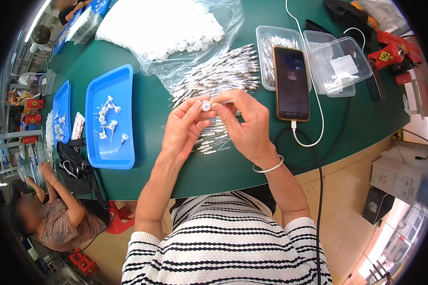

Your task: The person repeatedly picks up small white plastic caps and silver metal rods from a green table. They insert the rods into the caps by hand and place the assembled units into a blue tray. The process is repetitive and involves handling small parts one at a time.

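Observation:
Over the near part of the green table (152, 137), my left hand (180, 128) pinches a small round white plastic cap (206, 106) between thumb and fingers. From the other side my right hand (250, 126), with a bangle at its wrist, closes its thumb and forefinger against the cap's edge; what lies between those fingertips is too small to make out. Beneath and beyond both hands spreads a pile of thin white-and-metal rods (223, 71). Farther back, a large clear bag (157, 71) spills many white caps (195, 43). White caps with thin stems (113, 124) lie in a blue tray (110, 164) to the left.
A charging phone (291, 85) leans on a clear box (266, 35) of rods at the right, its white cable (322, 118) looping nearby. Clear lids (337, 66) and red tape dispensers (390, 54) stand beyond. At the left are a smaller blue tray (67, 102), a black bag (76, 171) and another person (64, 218).

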`<action>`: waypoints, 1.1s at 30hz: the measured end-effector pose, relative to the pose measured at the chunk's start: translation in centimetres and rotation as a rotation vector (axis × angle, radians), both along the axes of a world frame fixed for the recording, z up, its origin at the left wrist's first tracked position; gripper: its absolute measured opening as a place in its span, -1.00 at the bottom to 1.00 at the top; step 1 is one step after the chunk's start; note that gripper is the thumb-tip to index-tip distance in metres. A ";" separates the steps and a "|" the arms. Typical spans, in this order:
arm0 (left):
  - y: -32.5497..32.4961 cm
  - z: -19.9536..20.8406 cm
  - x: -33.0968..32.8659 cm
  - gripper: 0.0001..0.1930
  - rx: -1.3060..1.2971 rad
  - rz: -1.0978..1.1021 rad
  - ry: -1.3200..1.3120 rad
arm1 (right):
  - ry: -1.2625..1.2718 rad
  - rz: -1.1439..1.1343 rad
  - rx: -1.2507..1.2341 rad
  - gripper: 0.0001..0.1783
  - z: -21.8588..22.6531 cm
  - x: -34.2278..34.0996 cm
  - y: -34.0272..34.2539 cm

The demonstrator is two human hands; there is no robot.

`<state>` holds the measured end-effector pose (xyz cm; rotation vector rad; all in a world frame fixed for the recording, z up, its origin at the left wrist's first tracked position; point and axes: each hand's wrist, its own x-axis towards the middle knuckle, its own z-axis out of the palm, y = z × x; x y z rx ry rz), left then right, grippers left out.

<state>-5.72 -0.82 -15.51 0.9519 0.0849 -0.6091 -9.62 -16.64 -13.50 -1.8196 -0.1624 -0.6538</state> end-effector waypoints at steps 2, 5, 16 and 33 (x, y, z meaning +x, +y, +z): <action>0.0 0.1 0.0 -0.75 0.000 -0.003 0.008 | 0.008 0.000 0.001 -0.91 0.0 0.0 0.0; 0.0 0.1 0.0 -0.74 -0.015 -0.006 0.010 | 0.012 0.002 0.010 -0.91 -0.1 0.0 0.0; 0.0 -0.1 -0.1 -0.74 0.002 0.002 -0.011 | 0.004 0.003 0.017 -0.90 0.0 0.0 0.0; 0.0 -0.1 -0.2 -0.74 0.028 0.005 -0.018 | 0.058 0.013 0.033 -0.90 -0.1 -0.2 -0.1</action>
